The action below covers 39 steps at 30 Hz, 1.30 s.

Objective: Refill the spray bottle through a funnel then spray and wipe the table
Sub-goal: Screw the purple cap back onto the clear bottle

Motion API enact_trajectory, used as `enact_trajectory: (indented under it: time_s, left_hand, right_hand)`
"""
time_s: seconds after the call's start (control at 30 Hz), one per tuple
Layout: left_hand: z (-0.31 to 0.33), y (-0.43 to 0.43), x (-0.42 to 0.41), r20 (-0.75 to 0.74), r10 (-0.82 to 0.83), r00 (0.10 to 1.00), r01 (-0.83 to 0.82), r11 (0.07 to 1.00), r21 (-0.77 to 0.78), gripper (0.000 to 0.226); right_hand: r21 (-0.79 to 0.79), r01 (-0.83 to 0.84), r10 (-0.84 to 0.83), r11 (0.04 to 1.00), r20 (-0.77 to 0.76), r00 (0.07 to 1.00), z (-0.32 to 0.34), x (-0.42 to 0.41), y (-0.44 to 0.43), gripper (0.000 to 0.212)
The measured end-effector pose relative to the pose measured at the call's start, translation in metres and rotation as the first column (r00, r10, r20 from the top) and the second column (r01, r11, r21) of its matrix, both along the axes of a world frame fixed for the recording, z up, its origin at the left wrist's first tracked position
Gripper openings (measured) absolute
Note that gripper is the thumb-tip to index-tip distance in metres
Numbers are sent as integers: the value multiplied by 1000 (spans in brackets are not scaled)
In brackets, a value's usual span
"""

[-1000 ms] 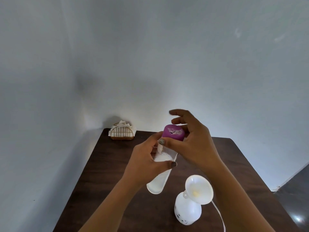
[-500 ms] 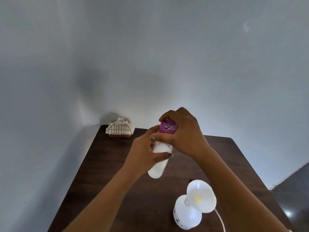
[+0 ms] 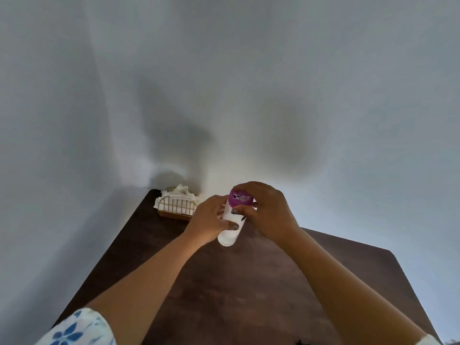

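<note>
I hold a white bottle [image 3: 227, 235] tilted in the air over the dark wooden table [image 3: 236, 290]. My left hand [image 3: 211, 220] grips the bottle's body, thumb across its front. My right hand [image 3: 266, 210] curls round its purple cap [image 3: 240, 198] from the right, thumb below the cap. The spray bottle and the funnel are out of view.
A gold wire holder [image 3: 177, 208] stuffed with white napkins stands at the table's far left corner against the wall. White walls close in behind and to the left. The table's right edge runs down the right side.
The view has tilted up, so the white spray bottle with the funnel has dropped out of sight. My right hand's fingers closed round the purple cap, and both hands moved farther out.
</note>
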<state>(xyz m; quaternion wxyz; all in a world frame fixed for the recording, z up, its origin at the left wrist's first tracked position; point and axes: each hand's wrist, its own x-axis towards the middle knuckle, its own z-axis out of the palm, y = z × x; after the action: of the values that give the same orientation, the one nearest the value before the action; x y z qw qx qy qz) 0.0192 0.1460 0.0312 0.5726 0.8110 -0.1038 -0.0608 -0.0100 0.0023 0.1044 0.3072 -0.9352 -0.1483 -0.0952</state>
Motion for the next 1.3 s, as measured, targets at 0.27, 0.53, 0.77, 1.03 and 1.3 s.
enact_trajectory:
  time_s: [0.27, 0.53, 0.77, 1.03, 1.3]
  left_hand:
    - [-45, -13, 73, 3, 64, 998, -64, 997, 51, 63]
    - [-67, -24, 102, 58, 202, 978, -206, 976, 71, 60]
    - [-72, -37, 112, 91, 196, 976, -207, 970, 131, 83]
    - [-73, -34, 119, 135, 116, 984, -146, 961, 234, 68]
    - [-76, -42, 129, 178, 127, 976, -168, 958, 232, 56]
  right_hand:
    - [17, 53, -53, 998, -32, 998, -51, 77, -7, 36]
    - [19, 39, -37, 999, -88, 995, -66, 116, -6, 40]
    - [-238, -70, 49, 969, -92, 995, -60, 134, -6, 69]
    - [-272, -204, 187, 940, -87, 978, -61, 147, -14, 47]
    - [-320, -181, 185, 930, -18, 983, -66, 153, -17, 44]
